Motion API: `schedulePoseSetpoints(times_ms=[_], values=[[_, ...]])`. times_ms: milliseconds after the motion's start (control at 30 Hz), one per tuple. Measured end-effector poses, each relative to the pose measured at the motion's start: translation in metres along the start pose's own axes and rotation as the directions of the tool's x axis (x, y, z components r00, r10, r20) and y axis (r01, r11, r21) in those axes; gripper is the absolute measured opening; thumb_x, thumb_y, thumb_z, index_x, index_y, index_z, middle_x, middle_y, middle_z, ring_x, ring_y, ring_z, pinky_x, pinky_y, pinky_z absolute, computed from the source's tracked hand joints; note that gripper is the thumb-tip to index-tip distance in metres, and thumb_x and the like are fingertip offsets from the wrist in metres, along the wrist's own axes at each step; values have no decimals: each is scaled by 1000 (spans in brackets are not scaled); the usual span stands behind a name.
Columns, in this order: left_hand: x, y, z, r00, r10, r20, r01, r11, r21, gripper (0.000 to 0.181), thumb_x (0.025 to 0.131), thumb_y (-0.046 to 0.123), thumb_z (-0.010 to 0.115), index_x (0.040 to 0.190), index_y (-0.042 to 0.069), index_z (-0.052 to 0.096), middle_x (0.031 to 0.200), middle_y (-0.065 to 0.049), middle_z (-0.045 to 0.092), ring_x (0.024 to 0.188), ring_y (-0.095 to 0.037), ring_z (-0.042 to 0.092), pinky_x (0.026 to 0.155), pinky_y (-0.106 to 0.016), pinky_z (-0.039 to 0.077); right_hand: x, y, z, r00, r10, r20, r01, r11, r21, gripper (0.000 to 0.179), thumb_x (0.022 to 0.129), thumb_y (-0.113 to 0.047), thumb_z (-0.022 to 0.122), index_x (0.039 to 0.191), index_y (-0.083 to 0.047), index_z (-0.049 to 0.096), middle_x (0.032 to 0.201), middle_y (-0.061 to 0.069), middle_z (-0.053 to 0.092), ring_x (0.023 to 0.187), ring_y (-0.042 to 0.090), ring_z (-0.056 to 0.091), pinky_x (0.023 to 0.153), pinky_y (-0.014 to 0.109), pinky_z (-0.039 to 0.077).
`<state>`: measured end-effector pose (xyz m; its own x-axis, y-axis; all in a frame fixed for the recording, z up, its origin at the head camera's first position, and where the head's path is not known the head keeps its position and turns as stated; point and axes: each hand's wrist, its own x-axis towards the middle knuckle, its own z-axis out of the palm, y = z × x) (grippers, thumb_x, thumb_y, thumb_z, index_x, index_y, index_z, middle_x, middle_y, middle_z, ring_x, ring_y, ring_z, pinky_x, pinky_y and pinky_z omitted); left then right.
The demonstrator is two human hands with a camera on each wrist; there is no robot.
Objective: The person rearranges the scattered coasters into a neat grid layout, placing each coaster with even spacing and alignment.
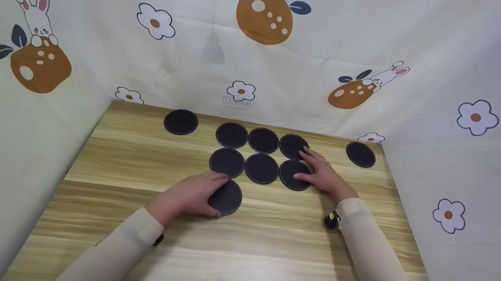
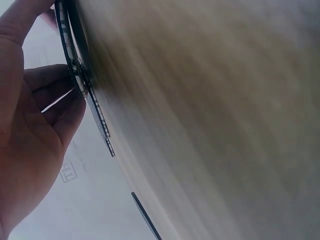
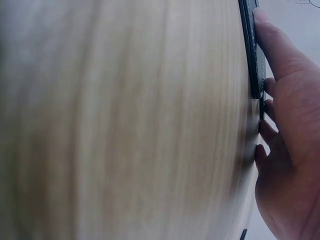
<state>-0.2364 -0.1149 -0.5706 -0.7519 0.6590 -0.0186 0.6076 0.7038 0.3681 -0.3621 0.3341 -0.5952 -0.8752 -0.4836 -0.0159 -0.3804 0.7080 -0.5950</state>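
Observation:
Round black coasters with stitched rims lie on the wooden table in two rows of three. My left hand (image 1: 190, 194) grips a further coaster (image 1: 227, 197) by its edges, thumb at the near side and fingers at the far side. This coaster sits just below the left coaster (image 1: 226, 162) of the near row, and its rim (image 2: 71, 47) shows edge-on in the left wrist view. My right hand (image 1: 323, 175) rests on the right end of the rows, thumb on the near-row coaster (image 1: 292, 177) and fingertips on the far-row coaster (image 1: 292, 144), fingers spread.
One separate coaster (image 1: 181, 122) lies at the table's back left, another (image 1: 360, 154) at the back right. Pale curtains (image 1: 184, 68) printed with rabbits and flowers enclose the wooden table (image 1: 268, 249) at the back and both sides.

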Motion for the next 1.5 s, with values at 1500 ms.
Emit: schedulePoseSetpoints(times_ms=[1500], values=[[14, -82, -54, 950, -168, -263, 111, 970, -217, 68, 97, 31, 86, 149, -4, 60, 152, -24, 59, 146, -45, 52, 125, -59, 40, 1, 1, 0, 1000, -16, -9, 16, 999, -29, 89, 97, -33, 89, 169, -5, 44, 181, 17, 27, 165, 48, 21, 132, 64, 20]])
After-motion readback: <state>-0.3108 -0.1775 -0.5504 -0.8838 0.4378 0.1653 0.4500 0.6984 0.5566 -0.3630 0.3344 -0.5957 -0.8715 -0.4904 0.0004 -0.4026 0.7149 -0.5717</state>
